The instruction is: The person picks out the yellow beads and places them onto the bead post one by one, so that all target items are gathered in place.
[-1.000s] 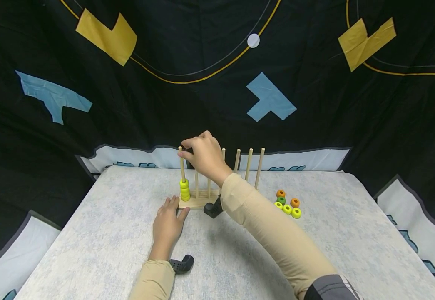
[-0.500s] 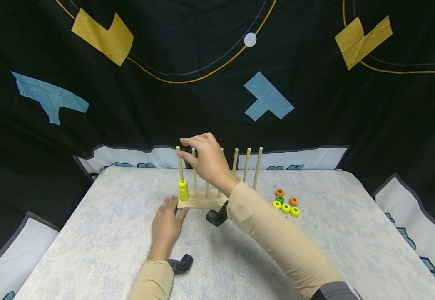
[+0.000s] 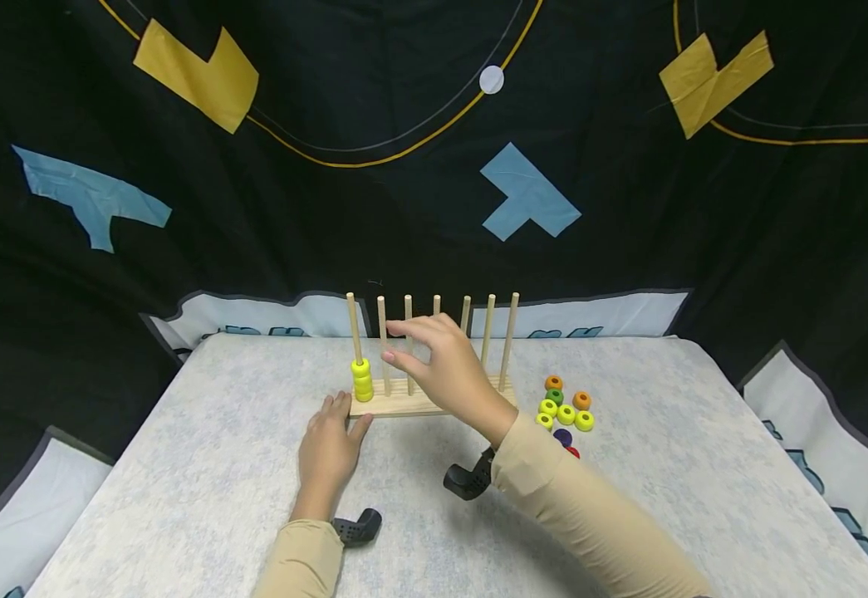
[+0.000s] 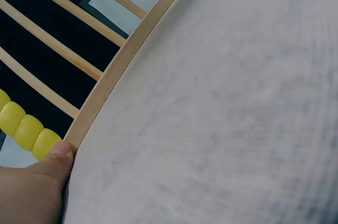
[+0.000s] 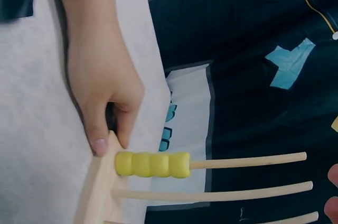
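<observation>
Right, nearest us come the two sleeves, left sleeve and right sleeve, each wrist carrying a black camera, and they reach in over the pale table. The left hand is on the rack, pinching the left end of its base, thumb in front and a finger tucked behind. Off to the right, on the table, there's the loose pile: a red bead half hidden by the sleeve, a dark blue bead, four loose yellow beads, a green bead and two orange beads.

And here's the right hand, in front of the rack, thumb and fingers spread well apart, nothing seen between them! Past it the rack stands upright near the back of the table, seven pegs tall. The score as I read it: the leftmost peg wears a stack of yellow beads, four by the right wrist view, sitting down at the base. The other six look bare, so threading seems barely under way, with every bead in that pile apparently left to place. Behind it all hangs the black curtain.
</observation>
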Available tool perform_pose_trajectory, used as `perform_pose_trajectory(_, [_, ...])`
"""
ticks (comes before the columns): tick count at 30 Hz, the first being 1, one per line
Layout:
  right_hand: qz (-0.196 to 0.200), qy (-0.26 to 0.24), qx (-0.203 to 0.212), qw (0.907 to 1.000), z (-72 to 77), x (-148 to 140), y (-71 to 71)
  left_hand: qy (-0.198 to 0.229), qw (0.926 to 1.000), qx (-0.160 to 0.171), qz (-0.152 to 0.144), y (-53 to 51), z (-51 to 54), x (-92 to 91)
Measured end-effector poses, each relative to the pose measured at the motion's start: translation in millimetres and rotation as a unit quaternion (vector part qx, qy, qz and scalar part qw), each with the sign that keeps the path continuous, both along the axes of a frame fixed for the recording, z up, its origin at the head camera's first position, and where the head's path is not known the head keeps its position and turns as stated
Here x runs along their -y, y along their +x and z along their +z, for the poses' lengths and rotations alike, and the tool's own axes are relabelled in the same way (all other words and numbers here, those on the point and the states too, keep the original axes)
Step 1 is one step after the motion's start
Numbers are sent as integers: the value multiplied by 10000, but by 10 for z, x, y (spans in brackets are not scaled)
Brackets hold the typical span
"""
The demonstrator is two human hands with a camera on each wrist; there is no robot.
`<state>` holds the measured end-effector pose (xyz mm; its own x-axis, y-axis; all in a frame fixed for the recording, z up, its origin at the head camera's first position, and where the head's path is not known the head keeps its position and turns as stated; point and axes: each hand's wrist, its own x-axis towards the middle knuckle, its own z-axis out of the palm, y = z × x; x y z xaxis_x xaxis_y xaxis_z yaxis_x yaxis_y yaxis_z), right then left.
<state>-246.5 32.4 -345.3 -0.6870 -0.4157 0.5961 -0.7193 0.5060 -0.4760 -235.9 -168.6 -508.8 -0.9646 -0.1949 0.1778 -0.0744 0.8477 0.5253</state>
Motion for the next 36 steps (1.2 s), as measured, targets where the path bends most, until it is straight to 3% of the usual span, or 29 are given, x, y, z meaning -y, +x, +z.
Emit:
perform_pose_trajectory(18, [-95, 210, 1366, 9904, -495, -686, 287, 49, 9999, 34, -119, 26, -21, 15])
perform_pose_trajectory(24, [-319, 337, 1523, 9872, -669, -997, 290, 17, 9999, -19, -124, 17, -13, 6])
perform_pose_trajectory(30, [-669, 436, 1404, 9869, -840, -1342, 238, 40, 9999, -42, -136, 15, -7, -2])
perform_pose_trajectory(36, [-1176, 520, 1604, 9786, -987, -1711, 177, 7, 9999, 11, -139, 14, -12, 13])
